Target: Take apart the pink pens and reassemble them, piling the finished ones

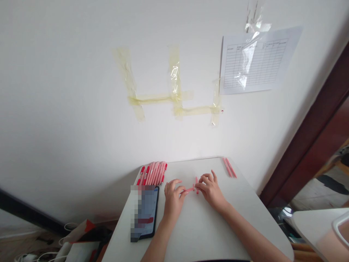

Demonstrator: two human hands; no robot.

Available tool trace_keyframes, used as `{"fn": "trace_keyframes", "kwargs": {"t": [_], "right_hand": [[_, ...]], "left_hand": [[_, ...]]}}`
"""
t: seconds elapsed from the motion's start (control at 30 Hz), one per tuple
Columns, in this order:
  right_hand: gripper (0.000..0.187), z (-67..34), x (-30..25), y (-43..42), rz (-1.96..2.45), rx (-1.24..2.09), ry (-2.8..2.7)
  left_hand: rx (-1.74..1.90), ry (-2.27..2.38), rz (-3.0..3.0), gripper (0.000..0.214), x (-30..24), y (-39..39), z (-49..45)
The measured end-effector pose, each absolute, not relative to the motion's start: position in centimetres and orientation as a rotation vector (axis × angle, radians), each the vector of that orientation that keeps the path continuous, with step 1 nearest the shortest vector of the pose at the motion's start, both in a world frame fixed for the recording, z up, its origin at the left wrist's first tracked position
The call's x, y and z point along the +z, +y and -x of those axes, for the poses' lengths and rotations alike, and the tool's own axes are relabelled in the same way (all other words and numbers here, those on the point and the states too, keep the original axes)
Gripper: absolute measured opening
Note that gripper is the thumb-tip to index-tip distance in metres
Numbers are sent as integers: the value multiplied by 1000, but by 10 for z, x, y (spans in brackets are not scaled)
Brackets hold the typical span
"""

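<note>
Your left hand (173, 194) and right hand (211, 189) each pinch an end of the pink pen (190, 189) over the middle of the table (207, 233), so you seem to be working on its end piece, which calls for steady force straight along the barrel.

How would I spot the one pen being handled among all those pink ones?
Start at the white table against the wall. A bundle of pink pens lies at its far left edge, a pair at its far right. The pen you want sits between them, the only one held by the left hand and right hand.
</note>
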State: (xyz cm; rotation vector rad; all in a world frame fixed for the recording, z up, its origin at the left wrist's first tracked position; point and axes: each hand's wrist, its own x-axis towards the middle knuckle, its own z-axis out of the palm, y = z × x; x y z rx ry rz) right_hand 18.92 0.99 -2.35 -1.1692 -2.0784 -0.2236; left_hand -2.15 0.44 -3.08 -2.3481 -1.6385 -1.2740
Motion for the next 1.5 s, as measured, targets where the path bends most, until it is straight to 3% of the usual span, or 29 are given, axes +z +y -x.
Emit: {"fn": "trace_keyframes", "kwargs": {"t": [0.67,1.03,1.5], "right_hand": [[12,-194,-28,14,1234,-115,-2029],[31,-202,-33,19,1326,-79,-1995],[31,-217,-45,31,1500,-69,-1876]], "left_hand": [[-1263,-1693,2247,5,-32,5,23],[-1246,-1764,2179,6,-25,1,23],[-1002,-2010,1836,17,-10,-7,23]]}}
